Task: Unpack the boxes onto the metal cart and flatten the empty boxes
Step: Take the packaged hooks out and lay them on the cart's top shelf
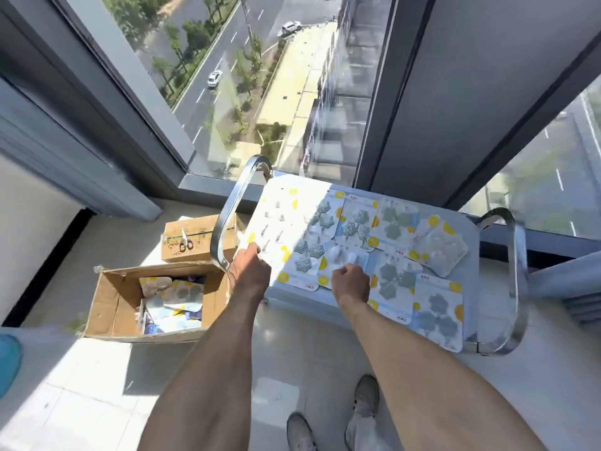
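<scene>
Many packs (390, 219) are already laid on the cart (471, 229); more remain in the open box (107, 307) left of it. One pack (273, 222) is gripped by the left hand (248, 263), another (344, 255) by the right hand (349, 278). Nothing is flattened yet.

Blister packs of hooks (354, 242) are lying overlapped across the metal cart (471, 236), while two cardboard boxes (110, 307) are sitting beside it on the tiled floor (286, 359).

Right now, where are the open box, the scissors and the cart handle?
Open box (107, 307): head view, its left inner wall.
Scissors (186, 244): head view, the handles.
Cart handle (227, 209): head view, its left bar.
</scene>
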Demonstrator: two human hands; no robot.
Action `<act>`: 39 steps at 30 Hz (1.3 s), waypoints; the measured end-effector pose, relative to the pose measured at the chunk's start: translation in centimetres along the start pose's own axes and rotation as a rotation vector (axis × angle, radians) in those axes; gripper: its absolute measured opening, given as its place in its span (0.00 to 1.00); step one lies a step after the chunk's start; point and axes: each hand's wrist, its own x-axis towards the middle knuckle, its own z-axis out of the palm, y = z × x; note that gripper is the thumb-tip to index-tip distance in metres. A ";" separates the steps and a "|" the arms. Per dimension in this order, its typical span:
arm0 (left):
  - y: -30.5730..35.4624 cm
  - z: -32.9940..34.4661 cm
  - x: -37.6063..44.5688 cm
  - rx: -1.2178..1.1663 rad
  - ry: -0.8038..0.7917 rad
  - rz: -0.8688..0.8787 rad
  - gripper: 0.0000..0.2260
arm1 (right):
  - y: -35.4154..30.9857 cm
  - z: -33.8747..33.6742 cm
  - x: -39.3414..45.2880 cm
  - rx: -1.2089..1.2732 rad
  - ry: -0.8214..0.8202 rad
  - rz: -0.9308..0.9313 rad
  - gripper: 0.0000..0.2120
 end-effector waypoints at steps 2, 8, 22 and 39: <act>-2.3 -1.9 -0.5 0.010 -0.037 -0.008 0.17 | -0.7 1.5 -2.4 -0.013 -0.039 0.002 0.12; -9.5 -7.1 -1.4 0.124 -0.136 0.032 0.11 | -4.4 6.8 -9.9 -0.109 -0.192 0.030 0.11; -23.8 -10.7 6.1 0.162 -0.196 -0.219 0.15 | -13.4 23.9 -13.1 -0.307 -0.392 -0.117 0.15; -40.2 0.4 25.3 0.156 -0.346 -0.398 0.19 | -18.3 52.1 -2.6 -0.514 -0.540 -0.104 0.11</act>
